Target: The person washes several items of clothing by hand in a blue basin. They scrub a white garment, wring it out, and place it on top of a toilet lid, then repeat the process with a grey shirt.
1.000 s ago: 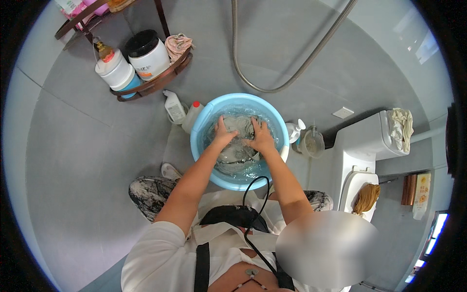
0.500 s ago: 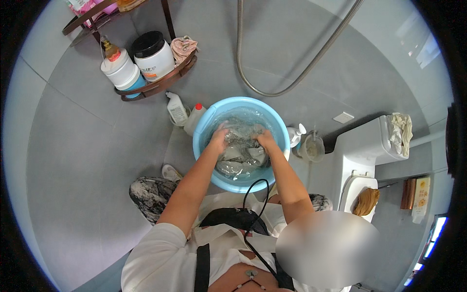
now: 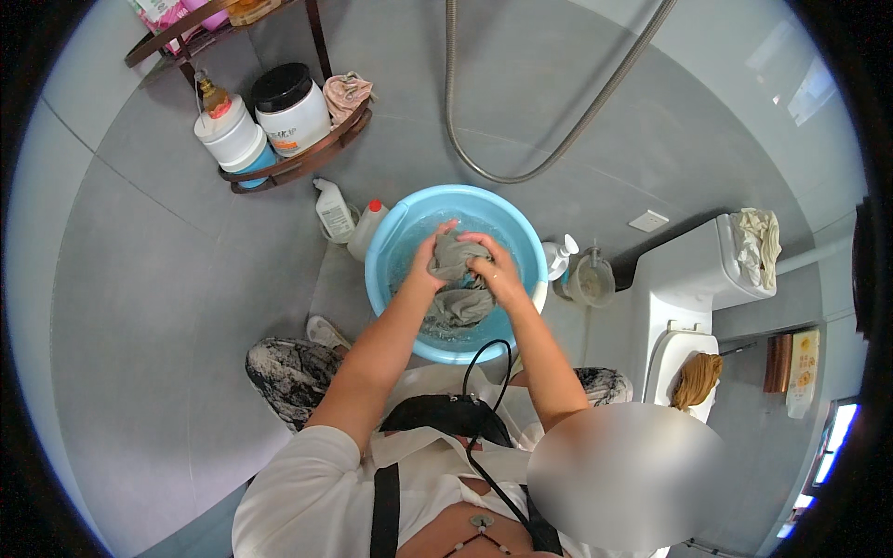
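Observation:
A wet grey cloth (image 3: 462, 305) is bunched up between my two hands, over a light blue basin (image 3: 383, 325) of water. My left hand (image 3: 430, 259) grips the cloth's left side, fingers wrapped round it. On the opposite side my right hand (image 3: 496, 268) is closed on the cloth, thumb and fingers pressing into the folds. The upper part of the bundle is above the water; its lower folds hang down into the basin. Whether this cloth is a garment I cannot tell.
White bottles, one with a red cap (image 3: 370, 228), stand left of the basin. A white pump bottle (image 3: 559, 256) and a clear cup (image 3: 592, 281) are on its right, near the toilet (image 3: 662, 346). A metal shower hose (image 3: 521, 177) hangs beyond; a corner shelf (image 3: 302, 165) holds tubs.
Both hands have come up out of the water and closer together, lifting and gathering the grey cloth that was spread under the surface.

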The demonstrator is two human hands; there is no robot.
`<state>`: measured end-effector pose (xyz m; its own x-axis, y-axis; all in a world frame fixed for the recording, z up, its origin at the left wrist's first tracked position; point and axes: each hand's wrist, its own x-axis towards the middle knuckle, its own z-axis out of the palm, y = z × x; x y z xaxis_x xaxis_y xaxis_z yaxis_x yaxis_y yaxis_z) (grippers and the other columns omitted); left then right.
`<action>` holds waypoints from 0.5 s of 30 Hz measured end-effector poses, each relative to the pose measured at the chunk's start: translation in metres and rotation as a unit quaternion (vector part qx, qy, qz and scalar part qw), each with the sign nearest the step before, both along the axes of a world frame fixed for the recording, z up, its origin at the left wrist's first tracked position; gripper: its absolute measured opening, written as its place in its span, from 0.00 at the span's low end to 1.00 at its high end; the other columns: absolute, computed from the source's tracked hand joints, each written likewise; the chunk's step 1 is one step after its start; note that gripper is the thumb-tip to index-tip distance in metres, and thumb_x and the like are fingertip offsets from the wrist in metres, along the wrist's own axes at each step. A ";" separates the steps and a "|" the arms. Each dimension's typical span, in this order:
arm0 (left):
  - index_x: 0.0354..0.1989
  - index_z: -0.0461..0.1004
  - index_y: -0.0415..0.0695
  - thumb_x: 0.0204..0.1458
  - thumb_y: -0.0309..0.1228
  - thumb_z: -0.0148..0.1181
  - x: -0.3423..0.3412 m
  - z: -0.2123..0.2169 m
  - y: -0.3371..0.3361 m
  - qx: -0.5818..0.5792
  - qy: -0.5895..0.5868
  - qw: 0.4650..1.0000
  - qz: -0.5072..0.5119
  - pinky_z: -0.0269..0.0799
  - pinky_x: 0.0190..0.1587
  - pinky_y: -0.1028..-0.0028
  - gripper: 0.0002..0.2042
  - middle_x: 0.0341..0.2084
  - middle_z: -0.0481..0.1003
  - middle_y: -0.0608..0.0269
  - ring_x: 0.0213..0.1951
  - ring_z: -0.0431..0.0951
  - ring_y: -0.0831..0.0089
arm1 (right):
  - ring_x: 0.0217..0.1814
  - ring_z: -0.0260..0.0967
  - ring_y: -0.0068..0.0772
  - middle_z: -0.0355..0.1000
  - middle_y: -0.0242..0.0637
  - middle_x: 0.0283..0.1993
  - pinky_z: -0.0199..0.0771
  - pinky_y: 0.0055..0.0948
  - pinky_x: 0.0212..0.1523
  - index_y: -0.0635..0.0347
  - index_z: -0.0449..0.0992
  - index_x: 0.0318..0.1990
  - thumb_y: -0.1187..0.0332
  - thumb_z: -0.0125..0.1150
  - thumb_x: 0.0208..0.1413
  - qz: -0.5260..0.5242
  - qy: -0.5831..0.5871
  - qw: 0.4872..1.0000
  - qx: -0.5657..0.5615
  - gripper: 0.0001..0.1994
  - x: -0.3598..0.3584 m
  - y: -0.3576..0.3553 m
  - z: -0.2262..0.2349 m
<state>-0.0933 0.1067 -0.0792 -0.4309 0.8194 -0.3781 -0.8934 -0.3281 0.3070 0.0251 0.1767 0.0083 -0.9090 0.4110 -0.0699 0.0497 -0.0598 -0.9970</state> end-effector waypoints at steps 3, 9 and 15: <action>0.41 0.64 0.42 0.52 0.41 0.46 0.005 -0.005 0.006 0.005 -0.009 1.000 0.022 0.69 0.39 0.65 0.16 0.33 0.68 0.56 0.36 0.70 0.62 | 0.45 0.62 0.42 0.62 0.44 0.41 0.61 0.34 0.47 0.55 0.66 0.46 0.63 0.58 0.39 -0.042 0.026 0.971 0.236 0.22 0.001 -0.025 -0.001; 0.39 0.66 0.39 0.53 0.41 0.45 0.017 0.006 0.008 -0.087 0.084 0.988 0.098 0.66 0.39 0.65 0.17 0.34 0.69 0.57 0.37 0.69 0.66 | 0.40 0.64 0.56 0.64 0.50 0.36 0.65 0.43 0.38 0.56 0.68 0.40 0.60 0.58 0.42 -0.152 -0.014 0.928 0.340 0.17 -0.010 -0.040 -0.015; 0.44 0.65 0.38 0.50 0.39 0.49 0.041 0.030 0.013 -0.245 0.139 0.955 0.092 0.62 0.44 0.68 0.18 0.38 0.68 0.58 0.40 0.68 0.66 | 0.36 0.65 0.57 0.68 0.55 0.33 0.64 0.41 0.35 0.62 0.70 0.37 0.58 0.54 0.46 -0.237 -0.163 0.912 0.291 0.16 -0.020 0.027 -0.050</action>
